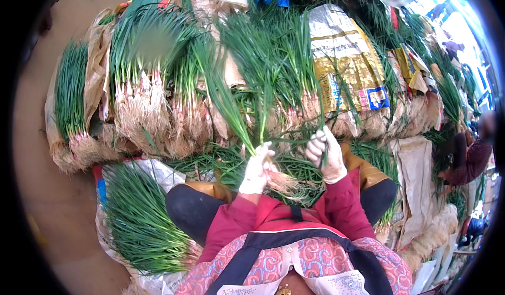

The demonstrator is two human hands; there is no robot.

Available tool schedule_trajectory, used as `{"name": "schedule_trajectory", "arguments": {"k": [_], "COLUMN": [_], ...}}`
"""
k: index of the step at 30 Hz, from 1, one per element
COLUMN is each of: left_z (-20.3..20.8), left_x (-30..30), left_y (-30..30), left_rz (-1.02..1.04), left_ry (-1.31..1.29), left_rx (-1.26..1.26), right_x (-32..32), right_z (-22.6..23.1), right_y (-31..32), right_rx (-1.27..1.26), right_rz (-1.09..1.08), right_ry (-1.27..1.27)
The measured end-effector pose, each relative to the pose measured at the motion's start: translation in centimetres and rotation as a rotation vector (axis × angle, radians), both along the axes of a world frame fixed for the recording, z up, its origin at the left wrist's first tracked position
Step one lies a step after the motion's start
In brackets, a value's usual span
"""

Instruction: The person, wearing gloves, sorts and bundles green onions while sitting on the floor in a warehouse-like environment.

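In a white glove, my left hand (256,170) is closed round a small bunch of green garlic (238,117). Its long leaves point away from me, and its pale stringy roots (282,182) hang out on the right side of the hand. My right hand (325,153), gloved too, is a little apart on the right, its fingers closed on a thin green leaf (322,105) that stretches up from it. Between my bent legs, loose leaves (302,171) are heaped below both hands.
Thick rows of green garlic bundles (139,95) stand ahead, roots toward me. A gold and white sack (347,58) covers some at the right. Another pile (142,216) lies on a white sheet (163,173) by my left knee. A co-worker (471,161) sits far right.
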State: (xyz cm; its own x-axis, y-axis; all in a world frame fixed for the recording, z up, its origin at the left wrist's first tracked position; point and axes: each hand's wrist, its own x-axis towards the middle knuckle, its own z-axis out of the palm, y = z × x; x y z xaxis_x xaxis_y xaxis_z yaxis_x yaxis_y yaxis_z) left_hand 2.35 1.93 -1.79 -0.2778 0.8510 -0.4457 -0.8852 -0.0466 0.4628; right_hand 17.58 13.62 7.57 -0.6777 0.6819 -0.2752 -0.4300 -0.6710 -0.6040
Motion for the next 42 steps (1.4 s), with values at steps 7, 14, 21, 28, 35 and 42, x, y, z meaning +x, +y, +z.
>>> {"name": "schedule_trajectory", "arguments": {"k": [7,14,21,28,35,42], "left_z": [5.3,1.6,1.9,0.5,0.9,1.2], "left_x": [-0.3,0.3,1.8,-0.4,-0.5,0.1], "left_y": [0.0,1.6,4.6,1.9,1.9,2.1], "left_rz": [0.043,-0.067,-0.151,-0.041,0.008,-0.090], "left_ry": [0.120,-0.137,-0.175,-0.077,-0.036,0.174], "left_rx": [0.279,0.214,0.214,0.144,0.111,-0.059], "right_x": [8.7,-1.1,2.6,-7.6,-5.4,-3.4], "right_z": [-8.6,-8.9,-20.3,-12.7,-8.3,-3.2], "right_y": [-1.4,11.7,28.1,14.9,11.5,2.8], "right_rx": [1.237,0.845,0.787,0.805,0.579,0.693], "right_rz": [1.061,-0.197,-0.203,-0.177,-0.239,-0.035], "right_ry": [-1.550,-0.846,-1.552,-0.917,-0.770,-0.901]}}
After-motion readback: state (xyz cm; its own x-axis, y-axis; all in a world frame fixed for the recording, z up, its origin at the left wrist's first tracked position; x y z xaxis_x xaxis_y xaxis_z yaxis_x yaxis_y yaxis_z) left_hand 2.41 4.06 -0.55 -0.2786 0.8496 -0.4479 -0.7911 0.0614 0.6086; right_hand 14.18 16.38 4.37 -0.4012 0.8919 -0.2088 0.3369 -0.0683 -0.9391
